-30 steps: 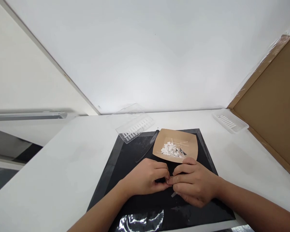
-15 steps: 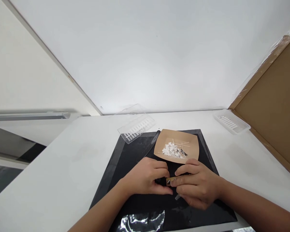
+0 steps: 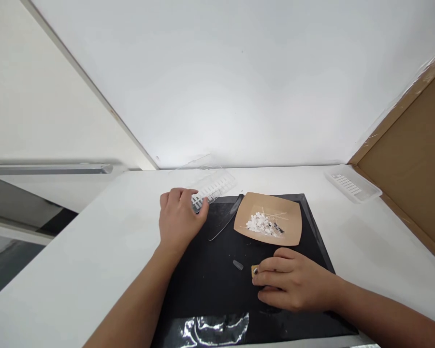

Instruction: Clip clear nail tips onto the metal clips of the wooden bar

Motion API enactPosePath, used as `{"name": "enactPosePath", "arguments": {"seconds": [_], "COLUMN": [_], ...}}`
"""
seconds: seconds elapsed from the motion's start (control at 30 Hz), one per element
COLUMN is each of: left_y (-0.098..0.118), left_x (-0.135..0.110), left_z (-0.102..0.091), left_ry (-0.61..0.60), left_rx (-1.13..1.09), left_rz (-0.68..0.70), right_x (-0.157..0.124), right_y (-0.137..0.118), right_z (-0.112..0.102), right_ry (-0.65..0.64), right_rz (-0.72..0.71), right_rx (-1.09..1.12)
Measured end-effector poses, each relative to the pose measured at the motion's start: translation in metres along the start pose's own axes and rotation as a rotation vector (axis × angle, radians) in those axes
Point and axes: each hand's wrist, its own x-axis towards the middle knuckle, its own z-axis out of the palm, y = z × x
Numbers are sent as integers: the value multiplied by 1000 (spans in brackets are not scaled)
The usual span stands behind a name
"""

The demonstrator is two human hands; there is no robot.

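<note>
My left hand (image 3: pixel 179 217) reaches to the back left of the black mat (image 3: pixel 210 285), its fingers curled over the near end of a clear plastic box (image 3: pixel 214 186) with white slotted parts inside. My right hand (image 3: pixel 292 282) rests on the mat near its front, fingers closed on a small tan piece (image 3: pixel 254 270). A tiny grey piece (image 3: pixel 238 264) lies loose on the mat just left of that hand. Behind my right hand sits a brown paper dish (image 3: pixel 292 232) holding small white bits and thin sticks.
A clear curved strip (image 3: pixel 226 217) lies on the mat left of the dish. A second clear box (image 3: pixel 351 183) stands at the back right beside a cardboard panel (image 3: pixel 413 154). Crinkled clear film (image 3: pixel 213 331) lies at the mat's front edge. A white wall rises behind the table.
My left hand has left my right hand and moved back and left to the clear box. The small grey piece now lies uncovered on the mat. My right hand stays put.
</note>
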Motion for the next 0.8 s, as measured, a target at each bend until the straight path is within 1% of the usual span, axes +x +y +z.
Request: {"name": "enactPosePath", "arguments": {"seconds": [0.07, 0.17, 0.4, 0.47, 0.67, 0.8], "left_y": [-7, -12, -14, -17, -31, -35], "left_x": [0, -1, -2, -3, -2, 0], "left_z": [6, 13, 16, 19, 33, 38], "left_ry": [-29, -67, -122, -149, -211, -250], "left_rx": [-7, -21, -13, -10, -67, -100], "left_rz": [-10, -25, -3, -11, -32, -136], "right_x": [-1, -1, -1, -2, -4, -4], "right_y": [0, 1, 3, 4, 7, 7], "right_z": [0, -1, -5, -5, -4, -4], "right_ry": [-19, -55, -127, -120, -49, -58], "right_rz": [-6, -9, -25, -13, 23, 40], "right_rx": [-1, 20, 83, 97, 127, 121]}}
